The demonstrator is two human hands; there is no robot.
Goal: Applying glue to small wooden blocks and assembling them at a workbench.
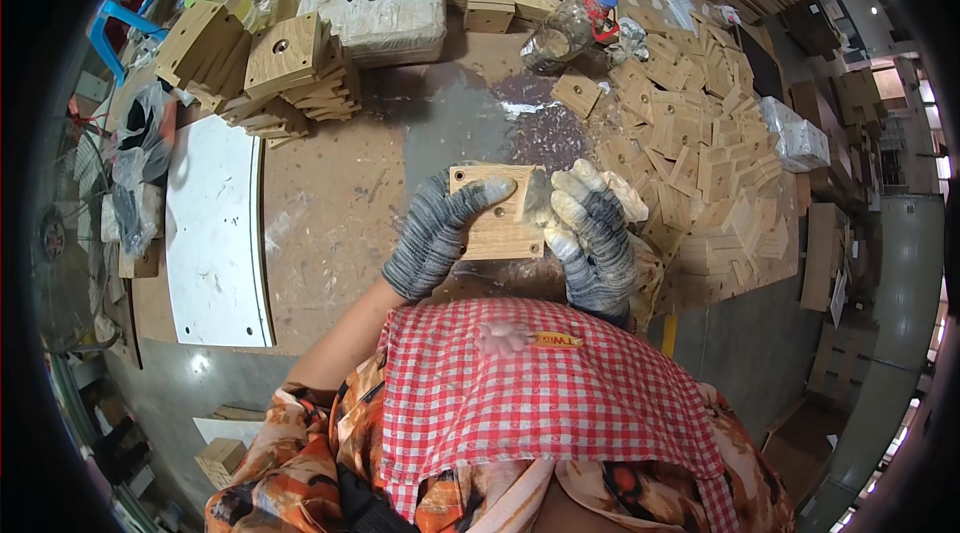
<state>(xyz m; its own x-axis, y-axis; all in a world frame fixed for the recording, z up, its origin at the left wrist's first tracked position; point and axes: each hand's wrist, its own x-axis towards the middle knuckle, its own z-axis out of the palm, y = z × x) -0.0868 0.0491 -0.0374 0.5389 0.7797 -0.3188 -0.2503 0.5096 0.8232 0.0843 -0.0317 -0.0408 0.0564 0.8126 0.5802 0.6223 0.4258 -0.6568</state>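
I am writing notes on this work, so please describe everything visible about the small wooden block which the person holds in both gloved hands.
The wooden block is a flat, roughly square piece of light, plywood-like wood with visible grain. A small round hole shows near its upper left corner. It is held above the brown worktable, face up towards the camera. The left hand, in a grey striped glove, grips its left side with the thumb across the top. The right hand covers its right edge and presses a small grey tool against it.

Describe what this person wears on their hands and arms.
Both the left hand and the right hand wear knitted work gloves, striped grey and dark blue-grey, with pale, worn fingertips on the right one. The left forearm is bare below a loose orange, black and white patterned sleeve.
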